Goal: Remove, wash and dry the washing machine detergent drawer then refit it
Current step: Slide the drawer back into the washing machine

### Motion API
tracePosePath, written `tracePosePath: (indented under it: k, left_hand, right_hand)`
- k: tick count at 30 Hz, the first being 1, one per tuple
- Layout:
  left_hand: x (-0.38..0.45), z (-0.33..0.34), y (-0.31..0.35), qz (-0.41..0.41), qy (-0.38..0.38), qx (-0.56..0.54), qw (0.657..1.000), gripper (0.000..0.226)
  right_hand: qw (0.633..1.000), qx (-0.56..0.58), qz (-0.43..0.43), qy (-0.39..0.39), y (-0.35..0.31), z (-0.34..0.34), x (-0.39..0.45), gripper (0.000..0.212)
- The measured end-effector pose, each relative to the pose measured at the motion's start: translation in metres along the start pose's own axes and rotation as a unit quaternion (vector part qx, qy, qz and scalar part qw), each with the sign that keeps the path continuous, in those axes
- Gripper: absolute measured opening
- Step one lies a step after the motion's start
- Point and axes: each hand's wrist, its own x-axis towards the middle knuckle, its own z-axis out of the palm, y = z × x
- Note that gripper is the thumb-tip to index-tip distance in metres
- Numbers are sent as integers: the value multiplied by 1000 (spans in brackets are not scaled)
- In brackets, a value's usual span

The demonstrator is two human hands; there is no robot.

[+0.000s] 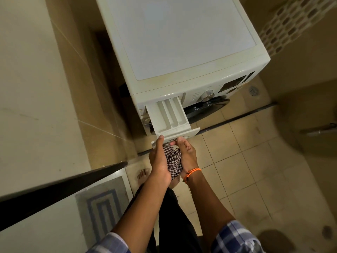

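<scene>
drawer (170, 117) half out | L hand (158, 157) + R hand (186, 154) grip front, cloth (173, 159) betw

White plastic drawer (170, 117), smooth and slightly glossy; the washing machine (182, 42) shell looks the same (yellowed at edges). Checked woven cloth (173, 158); matt floor tiles (246, 170).

Dim, warm yellowish light throughout, soft shadows, and wide-angle bending at the edges.
</scene>
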Motion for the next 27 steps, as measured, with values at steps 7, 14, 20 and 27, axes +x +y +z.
tracePosePath:
  k: [7,14,20,27]
  left_hand:
    - [-13,-6,-11,20,9,4,1000,92]
    - [-17,-4,-9,35,30,-2,999,97]
    - [-22,-2,1,74,27,3,997,54]
    - [-8,24,55,130,6,-1,991,53]
  right_hand:
    - [1000,-14,-14,12,10,-10,-15,32]
    - [999,-31,-31,17,10,-9,-16,30]
    - [997,-49,-54,-1,7,-5,-6,34]
    - [993,-82,-79,-13,-27,33,46,39]
